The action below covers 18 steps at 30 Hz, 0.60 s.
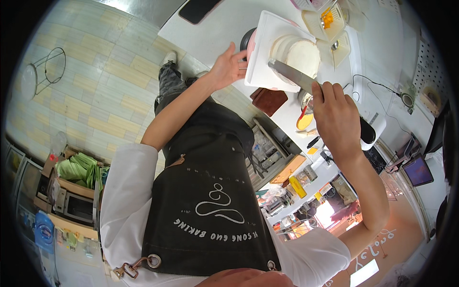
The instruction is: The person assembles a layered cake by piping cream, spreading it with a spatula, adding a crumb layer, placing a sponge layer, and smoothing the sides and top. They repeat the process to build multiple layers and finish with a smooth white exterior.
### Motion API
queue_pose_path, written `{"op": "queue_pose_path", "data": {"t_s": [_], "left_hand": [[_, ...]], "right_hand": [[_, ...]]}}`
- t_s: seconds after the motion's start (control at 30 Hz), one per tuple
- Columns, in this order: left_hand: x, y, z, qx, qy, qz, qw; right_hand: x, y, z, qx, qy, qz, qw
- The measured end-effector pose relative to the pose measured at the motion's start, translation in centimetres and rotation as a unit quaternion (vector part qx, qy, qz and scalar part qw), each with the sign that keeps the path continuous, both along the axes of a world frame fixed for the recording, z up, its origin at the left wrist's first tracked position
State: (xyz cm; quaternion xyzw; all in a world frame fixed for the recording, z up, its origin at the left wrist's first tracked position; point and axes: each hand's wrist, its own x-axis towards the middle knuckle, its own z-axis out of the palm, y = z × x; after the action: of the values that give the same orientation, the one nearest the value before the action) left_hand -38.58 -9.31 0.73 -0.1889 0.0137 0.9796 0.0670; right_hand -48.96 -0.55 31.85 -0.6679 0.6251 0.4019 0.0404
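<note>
My right hand (337, 118) grips the dark handle of a metal cake spatula (296, 76). Its long flat blade crosses the near side of a round cake (304, 55) coated in whitish cream. White cream clings to the blade's tip; whether the blade touches the cake, I cannot tell. Beneath the cake is a square white board (259, 61), on what looks like a pink turntable (252, 41) mostly hidden by it. My left hand (229, 68) is at the board's left edge, fingers spread and holding nothing; contact with the rim is unclear.
Plastic tubs, one with orange fruit pieces (327, 19) and a spoon, stand beyond the cake. A smartphone (199, 10) lies on the white table (229, 25). Closer in are a brown mat (269, 101), a metal bowl (305, 98) and a red-and-yellow spatula (304, 120).
</note>
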Motion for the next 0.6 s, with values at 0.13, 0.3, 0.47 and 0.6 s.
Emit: {"op": "queue_pose_path", "data": {"t_s": [0.13, 0.3, 0.47, 0.6], "left_hand": [[-0.8, -1.4, -0.5, 0.049, 0.060, 0.111, 0.991], [-0.5, 0.3, 0.4, 0.002, 0.000, 0.042, 0.999], [-0.6, -1.1, 0.2, 0.035, 0.004, 0.049, 0.998], [-0.7, -0.8, 0.0, 0.023, 0.010, 0.094, 0.995]], "right_hand": [[0.1, 0.1, 0.1, 0.016, 0.000, -0.009, 1.000], [0.0, 0.2, 0.1, -0.006, -0.004, -0.003, 1.000], [0.2, 0.5, 0.0, 0.004, 0.007, 0.008, 1.000], [0.5, 0.8, 0.0, -0.001, 0.003, 0.002, 1.000]]}}
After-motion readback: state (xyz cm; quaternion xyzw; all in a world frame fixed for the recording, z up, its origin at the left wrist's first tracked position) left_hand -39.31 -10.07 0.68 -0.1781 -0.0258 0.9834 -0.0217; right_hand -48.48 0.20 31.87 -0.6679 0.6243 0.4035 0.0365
